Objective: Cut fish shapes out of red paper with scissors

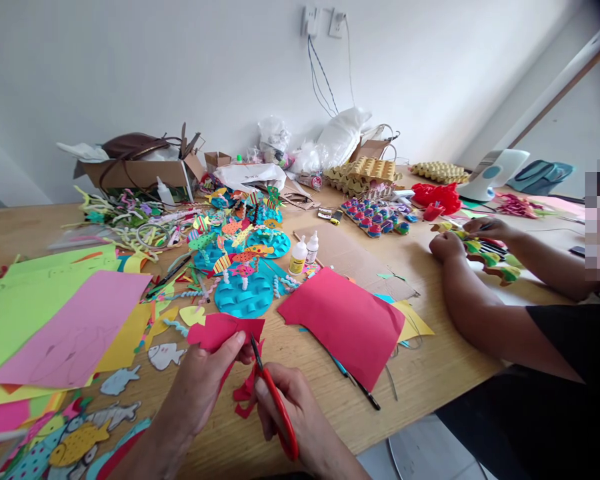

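Red paper (225, 331) is the workpiece; it is held up over the desk (420, 380), toward the edge nearest you. Your left hand (205, 372) is clamped on it, with the thumb on top. Your right hand (303, 403) is closed around the scissors (280, 405), whose dark blades meet the paper at its right end; you cannot tell how far the blades stand apart. Your hands are near each other but do not appear to touch. The step in hand, judged from this grip, is trimming the paper to an outline. Red offcuts (245, 400) show just beside your right hand; you cannot tell whether they are fully severed. A larger red sheet (350, 323) lies to the right, between your hands and the near edge of the desk, and white fish cutouts (165, 356) lie to the left. The next stroke likely calls for a steady left pinch, thumb clear of the cutting line, with the paper turned into the blades rather than the wrist twisted.
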